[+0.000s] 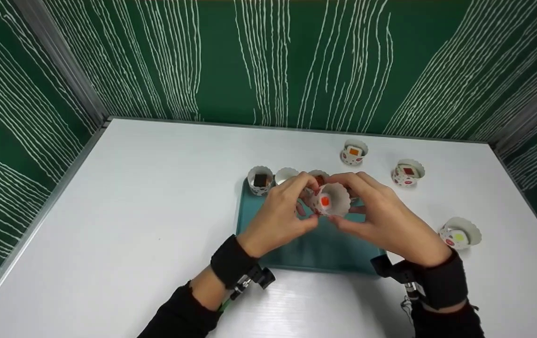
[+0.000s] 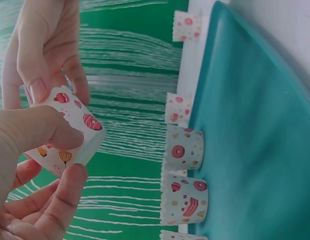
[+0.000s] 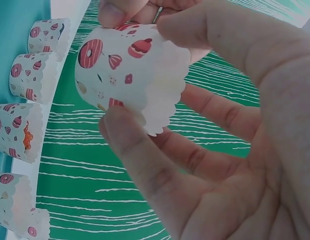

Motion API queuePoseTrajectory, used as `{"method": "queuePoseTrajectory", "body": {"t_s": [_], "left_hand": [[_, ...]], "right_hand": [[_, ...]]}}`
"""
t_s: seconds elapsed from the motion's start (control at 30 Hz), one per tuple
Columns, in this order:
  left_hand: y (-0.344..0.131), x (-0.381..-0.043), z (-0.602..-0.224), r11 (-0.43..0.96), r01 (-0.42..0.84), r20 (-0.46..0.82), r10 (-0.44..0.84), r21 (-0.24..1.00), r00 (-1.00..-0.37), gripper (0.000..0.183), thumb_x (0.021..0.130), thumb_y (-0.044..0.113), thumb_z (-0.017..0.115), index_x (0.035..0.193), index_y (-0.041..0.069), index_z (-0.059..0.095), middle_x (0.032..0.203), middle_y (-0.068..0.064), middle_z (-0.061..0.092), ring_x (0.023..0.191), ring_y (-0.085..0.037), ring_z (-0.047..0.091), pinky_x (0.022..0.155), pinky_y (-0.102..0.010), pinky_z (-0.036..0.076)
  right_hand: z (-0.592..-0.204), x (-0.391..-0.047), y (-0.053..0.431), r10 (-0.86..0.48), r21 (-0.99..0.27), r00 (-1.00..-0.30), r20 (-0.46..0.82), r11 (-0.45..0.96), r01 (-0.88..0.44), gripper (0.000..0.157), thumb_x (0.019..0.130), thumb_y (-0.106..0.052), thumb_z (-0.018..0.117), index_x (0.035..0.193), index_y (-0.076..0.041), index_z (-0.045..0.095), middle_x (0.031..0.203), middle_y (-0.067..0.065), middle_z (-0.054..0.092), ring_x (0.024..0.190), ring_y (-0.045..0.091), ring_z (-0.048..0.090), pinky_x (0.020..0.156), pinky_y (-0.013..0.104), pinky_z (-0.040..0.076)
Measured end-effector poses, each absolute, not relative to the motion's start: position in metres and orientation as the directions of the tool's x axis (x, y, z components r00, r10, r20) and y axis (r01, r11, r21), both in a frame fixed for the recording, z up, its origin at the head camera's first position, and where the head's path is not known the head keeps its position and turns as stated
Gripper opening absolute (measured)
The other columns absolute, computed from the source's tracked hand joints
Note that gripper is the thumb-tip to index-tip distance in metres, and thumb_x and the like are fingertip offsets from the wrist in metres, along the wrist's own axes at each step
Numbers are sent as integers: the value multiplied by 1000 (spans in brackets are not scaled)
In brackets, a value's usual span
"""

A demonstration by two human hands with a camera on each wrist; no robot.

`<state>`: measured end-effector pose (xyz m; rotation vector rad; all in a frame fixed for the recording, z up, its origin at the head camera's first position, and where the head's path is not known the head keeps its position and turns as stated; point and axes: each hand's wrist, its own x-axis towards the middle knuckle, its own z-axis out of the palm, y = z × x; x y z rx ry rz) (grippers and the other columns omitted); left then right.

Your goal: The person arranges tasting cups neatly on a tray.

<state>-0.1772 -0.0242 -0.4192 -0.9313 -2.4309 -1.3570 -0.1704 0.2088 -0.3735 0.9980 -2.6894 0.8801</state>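
Two black straps (image 1: 233, 260) circle the wrists, bottom of frame. Left hand (image 1: 275, 213) and right hand (image 1: 383, 213), mid-frame: both pinch one patterned held cup (image 1: 336, 199) from either side. Held cup: raised above the tray, tilted, mouth toward frame right; red-orange piece (image 1: 325, 201) inside.

Below: teal tray (image 1: 315, 249) on white desk (image 1: 155, 211), partly hidden by the hands. Right of tray: yellow-piece cup (image 1: 470, 230). Along the tray's far edge, at least three more, left to right: dark-piece cup (image 1: 260, 190), pale cup (image 1: 287, 174), red-filled cup (image 1: 320, 173), the last partly behind the hands.

Farther, upper right of the desk: red-piece cup (image 1: 408, 179), then orange-piece cup (image 1: 353, 160), well apart. Behind all: green wall (image 1: 216, 61), white wavy lines.
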Motion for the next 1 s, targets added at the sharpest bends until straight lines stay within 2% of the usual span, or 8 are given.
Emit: {"method": "queuePoseTrajectory", "body": {"t_s": [0.1, 0.33, 0.47, 0.57, 0.7, 0.83, 1.0], "left_hand": [[-24, -177, -419, 384, 621, 470, 420, 683, -777, 39, 89, 0, 79, 122, 7, 60, 116, -8, 68, 93, -18, 66, 76, -32, 60], [-22, -176, -421, 388, 613, 465, 413, 688, -783, 38, 89, 2, 82, 120, 7, 60, 119, -9, 68, 100, -19, 67, 80, -30, 62], [-21, -175, -420, 403, 619, 473, 407, 675, -781, 38, 89, 4, 85, 118, 7, 60, 120, -10, 68, 104, -21, 66, 81, -30, 63], [-20, -175, -420, 414, 625, 484, 402, 662, -778, 38, 89, 7, 87, 116, 7, 61, 118, -10, 68, 102, -21, 66, 80, -28, 61], [-20, -175, -420, 422, 638, 492, 410, 644, -768, 38, 88, 9, 88, 115, 6, 62, 116, -10, 68, 99, -21, 65, 79, -23, 57], [-25, -175, -416, 411, 645, 468, 456, 644, -757, 37, 90, 8, 86, 119, 6, 62, 115, -10, 66, 96, -21, 65, 81, -26, 58], [-40, -178, -405, 389, 662, 460, 496, 641, -736, 33, 93, 3, 81, 121, 4, 64, 114, -12, 66, 90, -22, 67, 82, -33, 58]], "right_hand": [[-374, -171, 209, -555, -468, -765, 327, 608, -641, 63, 90, -15, 87, 147, -16, 60, 141, 4, 66, 118, 18, 70, 90, 43, 63], [-375, -172, 208, -563, -467, -762, 320, 606, -644, 66, 90, -14, 88, 149, -17, 58, 144, 2, 64, 126, 20, 68, 91, 44, 62], [-375, -172, 208, -565, -461, -763, 315, 611, -643, 64, 91, -15, 87, 148, -16, 59, 142, 3, 65, 123, 20, 67, 89, 43, 61], [-376, -173, 207, -564, -456, -765, 310, 618, -640, 62, 91, -15, 87, 146, -14, 59, 141, 5, 65, 116, 20, 69, 84, 43, 61], [-376, -173, 207, -566, -456, -766, 306, 619, -639, 60, 91, -14, 87, 144, -14, 60, 140, 7, 66, 117, 21, 69, 84, 44, 61], [-377, -172, 207, -573, -457, -762, 302, 614, -643, 58, 91, -13, 86, 143, -14, 60, 141, 7, 66, 124, 23, 69, 88, 45, 62], [-377, -171, 207, -574, -462, -764, 294, 615, -640, 55, 93, -18, 85, 143, -18, 61, 141, 3, 66, 123, 20, 68, 88, 44, 61]]}}
